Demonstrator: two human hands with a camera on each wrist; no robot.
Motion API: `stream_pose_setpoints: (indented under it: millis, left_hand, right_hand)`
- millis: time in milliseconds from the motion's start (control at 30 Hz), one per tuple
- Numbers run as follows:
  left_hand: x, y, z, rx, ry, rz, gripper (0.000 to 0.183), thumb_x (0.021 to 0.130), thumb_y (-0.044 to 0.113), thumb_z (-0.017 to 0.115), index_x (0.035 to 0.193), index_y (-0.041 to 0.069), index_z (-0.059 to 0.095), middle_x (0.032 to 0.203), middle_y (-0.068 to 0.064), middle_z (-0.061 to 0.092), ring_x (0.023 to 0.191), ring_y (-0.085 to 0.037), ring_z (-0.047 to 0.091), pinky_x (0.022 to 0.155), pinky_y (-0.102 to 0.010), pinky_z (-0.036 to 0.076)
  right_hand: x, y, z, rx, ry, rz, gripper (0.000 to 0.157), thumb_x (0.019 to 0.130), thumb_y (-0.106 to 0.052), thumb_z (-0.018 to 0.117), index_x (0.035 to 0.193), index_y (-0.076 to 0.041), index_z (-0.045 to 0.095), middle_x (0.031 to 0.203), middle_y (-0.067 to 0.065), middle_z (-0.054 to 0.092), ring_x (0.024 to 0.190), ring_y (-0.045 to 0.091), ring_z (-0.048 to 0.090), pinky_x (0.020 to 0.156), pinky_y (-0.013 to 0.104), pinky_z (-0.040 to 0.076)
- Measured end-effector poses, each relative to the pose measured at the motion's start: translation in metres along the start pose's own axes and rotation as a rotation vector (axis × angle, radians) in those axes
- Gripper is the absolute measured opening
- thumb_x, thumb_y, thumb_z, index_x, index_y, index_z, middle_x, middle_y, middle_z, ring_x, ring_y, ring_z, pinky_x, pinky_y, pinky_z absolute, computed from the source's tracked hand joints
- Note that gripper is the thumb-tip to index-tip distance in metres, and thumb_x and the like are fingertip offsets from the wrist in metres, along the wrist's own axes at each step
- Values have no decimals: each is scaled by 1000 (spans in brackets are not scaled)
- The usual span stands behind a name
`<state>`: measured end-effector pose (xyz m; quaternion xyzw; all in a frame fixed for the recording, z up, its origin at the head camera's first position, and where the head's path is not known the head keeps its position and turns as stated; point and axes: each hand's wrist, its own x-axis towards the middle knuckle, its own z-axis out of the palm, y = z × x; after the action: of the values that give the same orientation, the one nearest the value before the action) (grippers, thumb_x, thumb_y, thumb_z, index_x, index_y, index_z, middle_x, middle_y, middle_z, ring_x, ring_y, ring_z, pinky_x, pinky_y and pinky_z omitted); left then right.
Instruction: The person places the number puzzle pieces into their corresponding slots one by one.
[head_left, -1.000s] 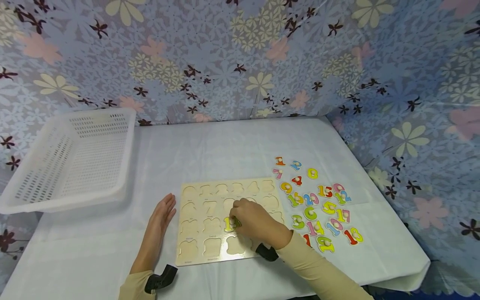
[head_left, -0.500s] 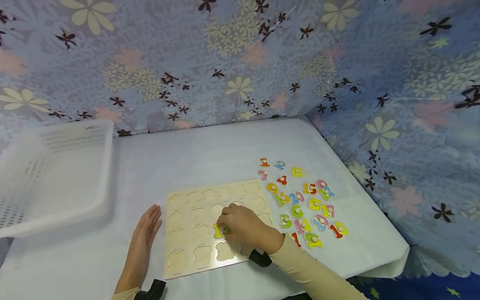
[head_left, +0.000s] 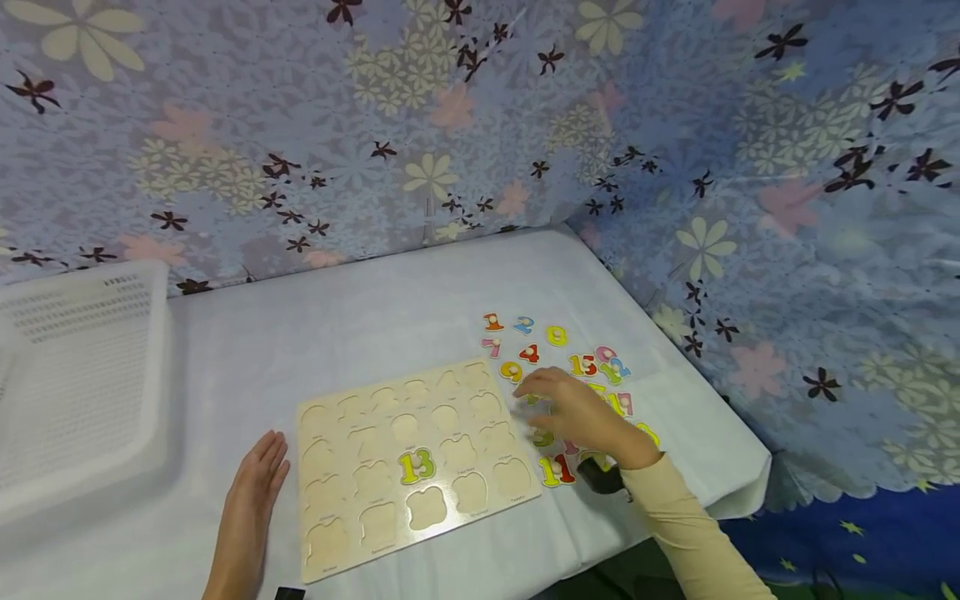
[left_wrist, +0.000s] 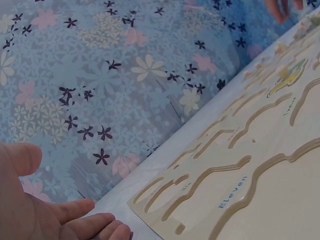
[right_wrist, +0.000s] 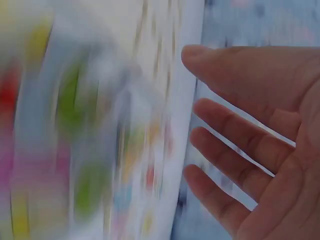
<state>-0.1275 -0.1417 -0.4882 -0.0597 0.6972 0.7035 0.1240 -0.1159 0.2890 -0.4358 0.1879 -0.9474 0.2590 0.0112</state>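
Note:
A wooden number puzzle board (head_left: 352, 467) lies on the white-covered table with shaped recesses. The yellow and green 13 piece (head_left: 417, 467) sits in one recess, its knob upward. My right hand (head_left: 581, 412) hovers over the loose number pieces beside the board. Its fingers are spread and hold nothing, as the right wrist view also shows. Under and around it are the red 4 (head_left: 528, 353), the orange 9 (head_left: 511, 372) and the 11 piece (head_left: 558, 471); some pieces are hidden by the hand. My left hand (head_left: 255, 483) rests on the table left of the board, fingers straight.
A white plastic basket (head_left: 153, 375) stands at the left of the table. More loose number pieces, such as the orange 1 (head_left: 492, 322), blue 2 (head_left: 524, 325) and yellow 0 (head_left: 557, 335), lie beyond the right hand. A flowered cloth (head_left: 360, 125) hangs behind the table.
My right hand has let go of the 13 piece, which now lies in the board, and has moved right over the loose pieces. The head view has shifted right. My left hand stays beside the board.

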Motion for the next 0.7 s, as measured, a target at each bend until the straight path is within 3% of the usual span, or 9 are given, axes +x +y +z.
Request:
stream_pose_setpoints:
  millis: [167,300,467,700]
  left_hand:
    - [-3,0,-1,-21,-34,43,71,102,55,26,156,12,8,161,-6,11,145,-18,14,110,-15,26]
    - [-3,0,-2,-13,-37,48,71,102,55,25,156,11,8,161,-7,11,145,-19,14,109,-14,26]
    - [-3,0,-2,-7,-33,42,71,103,54,25,156,10,6,161,-7,10,145,-20,14,110,-15,26]
    - [0,1,0,-12,-11,18,72,102,55,25,156,11,6,161,-5,11,145,-20,14,112,-18,25]
  right_hand:
    - [-31,56,-39,-31,83,195,37,83,-6,76,118,-3,66,128,15,56,119,35,49,93,53,47]
    - [-45,94,-56,-64,71,279,40,84,-5,74,123,-1,63,131,20,53,120,40,48,92,56,46]
    - [-47,122,-64,-83,27,275,43,83,-3,73,124,1,62,129,22,55,120,42,48,94,59,45]
    - [-44,137,-63,-102,-21,247,46,83,-3,73,127,1,61,129,22,54,120,43,47,94,60,43]
